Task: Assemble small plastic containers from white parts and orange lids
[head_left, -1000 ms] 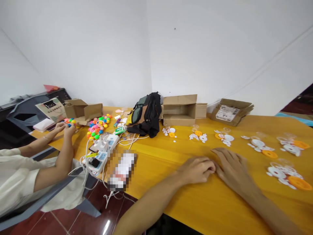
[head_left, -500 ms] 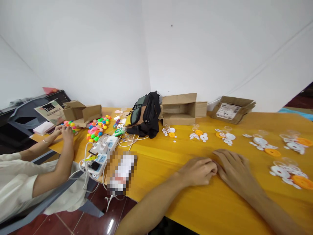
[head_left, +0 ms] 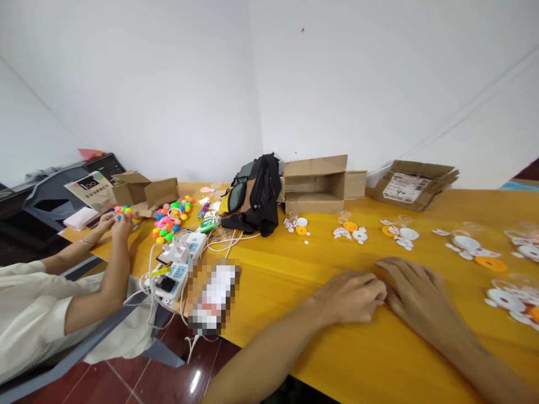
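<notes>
My left hand rests on the yellow tabletop with its fingers curled in. Whatever might be inside the curl is hidden. Close by, its fingertips near the left one, my right hand lies palm down with fingers stretched out; no object shows in it. Right of it sits a pile of white plastic discs with clear rings and an orange part. Beyond, small groups of white discs, an orange disc and clear round pieces lie in a row.
A black backpack and open cardboard boxes stand along the wall. On the left are a power strip with cables, a blurred-out phone-like object and colourful balls. A co-worker's hands handle small pieces there.
The whole view has shifted slightly, so things appear farther right. Both my hands keep the same pose on the table.
</notes>
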Available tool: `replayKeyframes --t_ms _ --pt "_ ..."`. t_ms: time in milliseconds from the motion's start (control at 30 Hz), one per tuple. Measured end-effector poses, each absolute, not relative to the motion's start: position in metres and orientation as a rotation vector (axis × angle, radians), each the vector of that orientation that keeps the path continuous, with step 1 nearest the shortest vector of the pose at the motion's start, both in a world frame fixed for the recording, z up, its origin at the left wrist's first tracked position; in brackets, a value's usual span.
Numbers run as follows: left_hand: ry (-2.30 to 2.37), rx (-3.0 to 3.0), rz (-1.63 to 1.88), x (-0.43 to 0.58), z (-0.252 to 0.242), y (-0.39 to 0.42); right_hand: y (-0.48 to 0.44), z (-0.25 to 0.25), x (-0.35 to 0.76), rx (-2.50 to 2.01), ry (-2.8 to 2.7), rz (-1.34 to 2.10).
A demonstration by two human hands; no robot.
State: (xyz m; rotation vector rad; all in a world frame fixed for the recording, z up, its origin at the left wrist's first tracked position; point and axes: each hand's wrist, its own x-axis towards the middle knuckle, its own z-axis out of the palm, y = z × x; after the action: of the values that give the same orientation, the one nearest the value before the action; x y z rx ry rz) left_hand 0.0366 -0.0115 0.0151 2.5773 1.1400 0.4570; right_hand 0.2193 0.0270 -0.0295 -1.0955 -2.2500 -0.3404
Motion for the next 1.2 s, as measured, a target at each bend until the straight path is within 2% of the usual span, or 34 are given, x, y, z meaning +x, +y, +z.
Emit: replayKeyframes --t_ms 267,533,967,1200 --pt "1.113 2.584 0.459 0.037 0.013 -0.01 0.029 -0.029 0.223 -0.992 -2.313 -0.385" --pt "1.111 2.536 0.508 0.035 0.015 -0.009 0.02 -0.024 0.217 -1.096 -2.254 -0.477" --pt "1.21 2.473 0.696 0.029 0.014 -0.01 -0.023 -0.014 0.227 -1.127 -2.197 -0.429" --pt "1.187 2.574 0.66 0.073 0.013 0.01 -0.055 -0.003 0.24 -1.039 -2.111 -0.357"
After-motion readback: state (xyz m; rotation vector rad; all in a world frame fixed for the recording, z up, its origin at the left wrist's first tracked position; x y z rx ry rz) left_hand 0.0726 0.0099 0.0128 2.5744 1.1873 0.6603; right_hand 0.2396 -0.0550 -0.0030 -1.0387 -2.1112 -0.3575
